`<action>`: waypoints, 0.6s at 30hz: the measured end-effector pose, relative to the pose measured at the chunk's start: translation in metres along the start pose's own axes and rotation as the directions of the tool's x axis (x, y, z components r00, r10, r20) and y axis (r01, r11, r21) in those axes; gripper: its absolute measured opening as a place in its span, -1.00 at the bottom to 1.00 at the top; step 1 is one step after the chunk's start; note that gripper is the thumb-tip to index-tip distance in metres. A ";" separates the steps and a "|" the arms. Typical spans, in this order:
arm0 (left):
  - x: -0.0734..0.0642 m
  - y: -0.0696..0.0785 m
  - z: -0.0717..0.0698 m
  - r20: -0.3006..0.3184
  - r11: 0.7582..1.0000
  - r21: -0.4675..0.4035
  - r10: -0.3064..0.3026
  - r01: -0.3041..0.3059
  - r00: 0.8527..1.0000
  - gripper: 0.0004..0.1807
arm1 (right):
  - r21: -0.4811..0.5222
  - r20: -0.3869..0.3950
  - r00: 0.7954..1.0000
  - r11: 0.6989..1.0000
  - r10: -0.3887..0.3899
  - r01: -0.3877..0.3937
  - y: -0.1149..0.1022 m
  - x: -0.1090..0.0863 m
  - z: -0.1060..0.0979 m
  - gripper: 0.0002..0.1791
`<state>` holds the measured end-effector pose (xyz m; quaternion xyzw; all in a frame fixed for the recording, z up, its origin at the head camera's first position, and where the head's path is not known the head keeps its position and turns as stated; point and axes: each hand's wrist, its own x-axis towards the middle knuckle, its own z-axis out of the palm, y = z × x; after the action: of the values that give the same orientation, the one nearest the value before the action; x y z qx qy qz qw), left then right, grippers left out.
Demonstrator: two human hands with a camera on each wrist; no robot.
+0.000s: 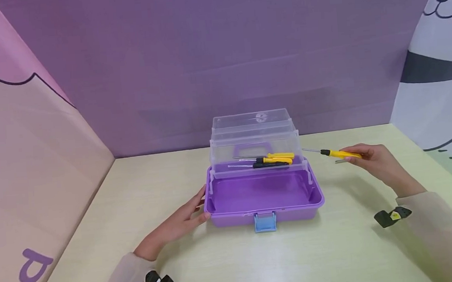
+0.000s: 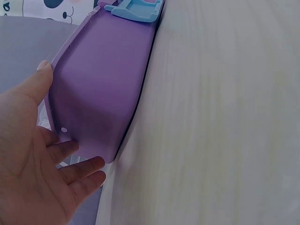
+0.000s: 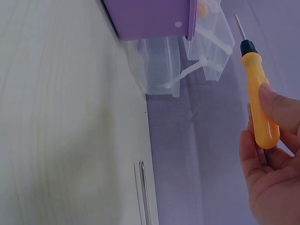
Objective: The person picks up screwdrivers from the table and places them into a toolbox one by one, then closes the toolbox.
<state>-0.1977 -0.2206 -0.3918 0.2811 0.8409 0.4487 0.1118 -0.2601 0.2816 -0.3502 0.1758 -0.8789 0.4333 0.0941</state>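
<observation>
Across the lower part of the frame the pale tabletop (image 1: 235, 267) runs wide between my forearms, giving me room to move. Just beyond, at the centre, juts the blue latch (image 1: 265, 223) on the front of the purple box (image 1: 229, 220). My left hand (image 1: 180, 223) rests at the box's left end, thumb on the rim, fingers loosely spread. Right of centre, my right hand (image 1: 377, 163) pinches a yellow screwdriver (image 1: 341, 154) by its handle, the tip pointing left, near the clear trays (image 1: 253, 131). Below that hand a metal shaft (image 3: 145, 197) lies on the tabletop. The trays rise behind the box's open basin, yellow and black tools (image 1: 271, 165) lying in them. Close behind, the tabletop's far edge meets the purple backdrop (image 1: 219, 49).
</observation>
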 end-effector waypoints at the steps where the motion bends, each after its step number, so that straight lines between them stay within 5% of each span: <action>1: 0.000 0.000 0.000 -0.001 1.000 0.002 0.000 0.000 1.000 -0.18 | -0.003 -0.001 1.000 1.000 -0.004 0.004 -0.001 0.000 0.001 -0.68; 18: 0.001 -0.003 0.001 0.000 1.000 0.014 0.006 -0.006 1.000 -0.19 | -0.017 0.016 1.000 1.000 -0.003 0.004 -0.013 0.006 0.011 -0.67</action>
<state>-0.1990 -0.2212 -0.3947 0.2843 0.8432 0.4433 0.1083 -0.2605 0.2644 -0.3460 0.1801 -0.8830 0.4243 0.0892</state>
